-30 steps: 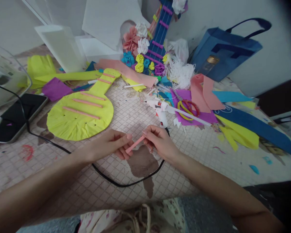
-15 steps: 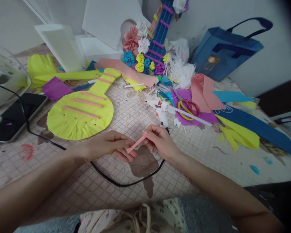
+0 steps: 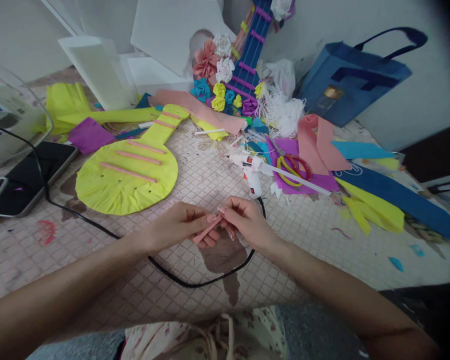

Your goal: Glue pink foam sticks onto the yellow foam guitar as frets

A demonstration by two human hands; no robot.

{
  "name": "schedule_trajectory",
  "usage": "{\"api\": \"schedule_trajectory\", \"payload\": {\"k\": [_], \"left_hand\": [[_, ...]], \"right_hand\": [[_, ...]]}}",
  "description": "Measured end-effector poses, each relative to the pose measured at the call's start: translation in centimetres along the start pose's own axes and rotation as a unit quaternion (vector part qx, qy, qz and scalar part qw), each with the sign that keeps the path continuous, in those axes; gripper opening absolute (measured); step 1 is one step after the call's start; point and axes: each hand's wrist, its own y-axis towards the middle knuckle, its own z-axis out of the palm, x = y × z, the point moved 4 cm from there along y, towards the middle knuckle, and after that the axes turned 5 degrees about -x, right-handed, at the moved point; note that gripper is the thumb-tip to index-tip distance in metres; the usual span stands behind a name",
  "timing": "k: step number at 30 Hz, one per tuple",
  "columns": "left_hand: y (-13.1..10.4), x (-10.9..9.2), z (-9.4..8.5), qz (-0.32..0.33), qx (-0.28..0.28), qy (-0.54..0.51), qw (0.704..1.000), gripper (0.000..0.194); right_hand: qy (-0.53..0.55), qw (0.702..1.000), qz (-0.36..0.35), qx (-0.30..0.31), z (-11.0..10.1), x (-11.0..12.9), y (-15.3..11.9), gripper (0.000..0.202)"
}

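Note:
Between my two hands is a short pink paper-wrapped stick (image 3: 207,232), slanting down to the left. My left hand (image 3: 187,225) pinches it with the thumb on top, the fingers curled beneath. At its upper end, the fingertips of my right hand (image 3: 243,220) grip it. Beyond my left hand lies a yellow paper-covered guitar shape (image 3: 127,195), with several pink sticks (image 3: 129,172) laid across its body and neck. A white glue gun (image 3: 252,177) with a long glue stick in its back rests just past my right hand.
Scissors (image 3: 290,172) lie on purple paper at the right, near blue and yellow paper strips (image 3: 393,200). A black cable (image 3: 187,285) loops across the table before me. A phone (image 3: 30,175) sits left. At the back stand a flower-decorated blue guitar (image 3: 247,65) and a blue bag (image 3: 352,85).
My left hand's thumb has closed down onto the pink stick, where the fingers were stretched beneath it before. Both hands are closer together now. The view has shifted slightly.

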Motion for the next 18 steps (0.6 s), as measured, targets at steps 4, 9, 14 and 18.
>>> {"api": "schedule_trajectory", "payload": {"k": [4, 9, 14, 18], "left_hand": [[0.04, -0.25, 0.04, 0.022, -0.047, -0.007, 0.999, 0.029], [-0.07, 0.08, -0.04, 0.024, -0.072, -0.021, 0.997, 0.026], [0.03, 0.17, 0.16, 0.048, -0.084, 0.013, 0.995, 0.025], [0.05, 0.06, 0.15, 0.056, -0.090, 0.021, 0.994, 0.025]], "right_hand": [[0.060, 0.998, 0.003, 0.011, 0.04, 0.12, 0.04, 0.040], [0.079, 0.997, 0.004, 0.019, 0.11, 0.33, 0.02, 0.034], [0.037, 0.999, -0.022, -0.002, -0.09, 0.56, -0.06, 0.019], [0.009, 0.999, -0.050, 0.007, -0.13, 0.83, -0.11, 0.019]]}}
